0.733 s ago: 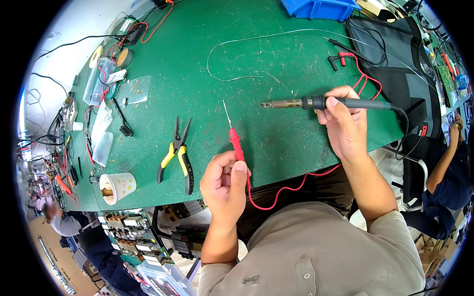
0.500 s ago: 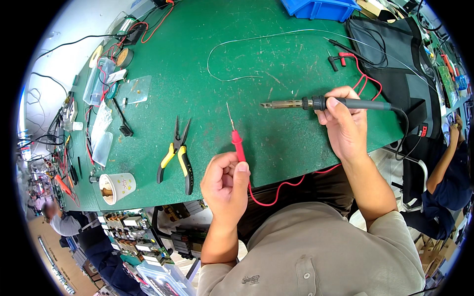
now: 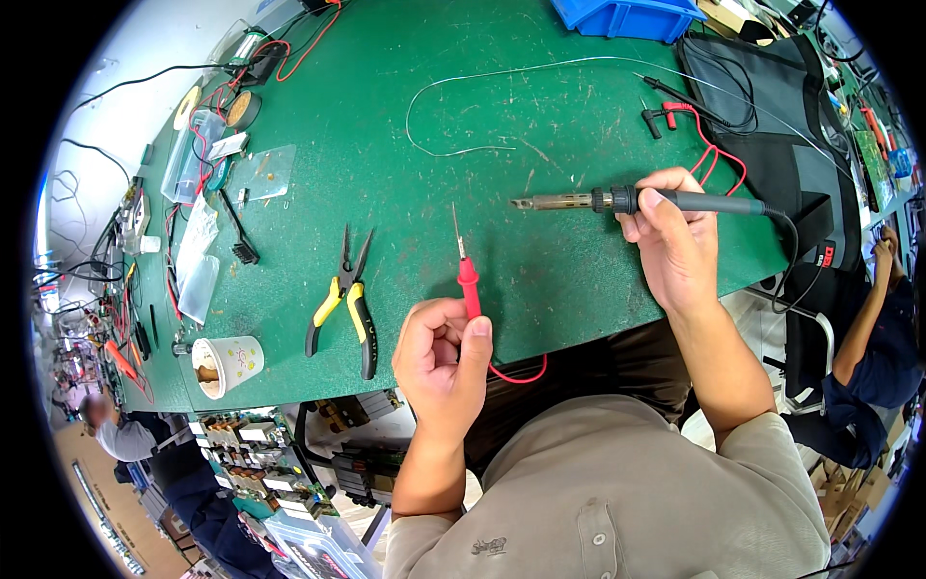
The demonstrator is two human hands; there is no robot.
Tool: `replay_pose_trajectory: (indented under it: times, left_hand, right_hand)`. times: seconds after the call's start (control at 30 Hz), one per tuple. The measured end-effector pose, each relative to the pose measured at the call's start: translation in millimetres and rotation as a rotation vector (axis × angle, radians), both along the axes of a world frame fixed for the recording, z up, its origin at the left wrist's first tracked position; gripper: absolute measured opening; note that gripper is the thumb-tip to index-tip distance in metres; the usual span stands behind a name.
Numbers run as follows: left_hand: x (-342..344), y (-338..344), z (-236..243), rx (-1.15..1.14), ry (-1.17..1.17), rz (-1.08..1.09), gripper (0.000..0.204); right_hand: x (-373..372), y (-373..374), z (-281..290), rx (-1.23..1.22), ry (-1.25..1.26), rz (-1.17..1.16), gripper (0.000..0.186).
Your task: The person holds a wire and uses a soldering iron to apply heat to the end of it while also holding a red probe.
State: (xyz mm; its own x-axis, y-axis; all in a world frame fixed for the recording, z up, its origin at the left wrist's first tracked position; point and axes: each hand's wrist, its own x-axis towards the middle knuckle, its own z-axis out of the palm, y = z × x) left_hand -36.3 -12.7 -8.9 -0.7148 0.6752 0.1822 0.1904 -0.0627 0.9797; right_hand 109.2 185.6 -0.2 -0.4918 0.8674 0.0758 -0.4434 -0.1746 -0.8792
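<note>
Between thumb and fingers, my left hand (image 3: 444, 362) grips a red test probe (image 3: 469, 280) whose thin metal tip points up and away from me. A red lead runs from its lower end past the table edge. My right hand (image 3: 678, 241) is closed on the dark handle of a soldering iron (image 3: 617, 201), held level with its tip toward the left. A short gap separates the iron's tip from the probe's needle. Left of my left hand lie long-nose pliers (image 3: 344, 304) with yellow and black handles, jaws parted. A thin solder wire (image 3: 463, 81) curves across the table beyond both hands.
Black and red test leads (image 3: 690, 111) lie at right beside a dark grey bag (image 3: 772, 125). A blue bin (image 3: 627, 17) stands at the far edge. At left are a paper cup (image 3: 231, 365), a black brush (image 3: 241, 236) and plastic pieces. Other people sit at both sides.
My left hand has shifted slightly right, and the probe stands a little more upright. Less of its red lead shows at the table edge. My right hand and the iron look nearly unmoved.
</note>
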Motion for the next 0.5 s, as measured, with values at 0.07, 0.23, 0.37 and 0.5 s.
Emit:
replay_pose_trajectory:
  times: [0.07, 0.23, 0.37, 0.5]
  left_hand:
    - [0.4, 0.7, 1.5, 0.004, 0.003, 0.000, 0.014]
    - [0.0, 1.4, 2.5, 0.011, 0.016, -0.003, 0.014]
    - [1.8, 0.1, 3.6, -0.024, -0.006, 0.013, 0.014]
    - [2.0, 1.1, 2.2, 0.002, -0.013, -0.002, 0.017]
  right_hand:
    - [-0.1, 0.1, -0.1, 0.001, 0.001, 0.001, 0.009]
    - [-0.3, -0.2, 1.0, 0.002, 0.003, 0.003, 0.009]
    - [-0.6, -0.6, 1.6, -0.013, 0.012, -0.003, 0.009]
    - [-0.6, -0.6, 1.0, -0.014, 0.017, -0.003, 0.009]
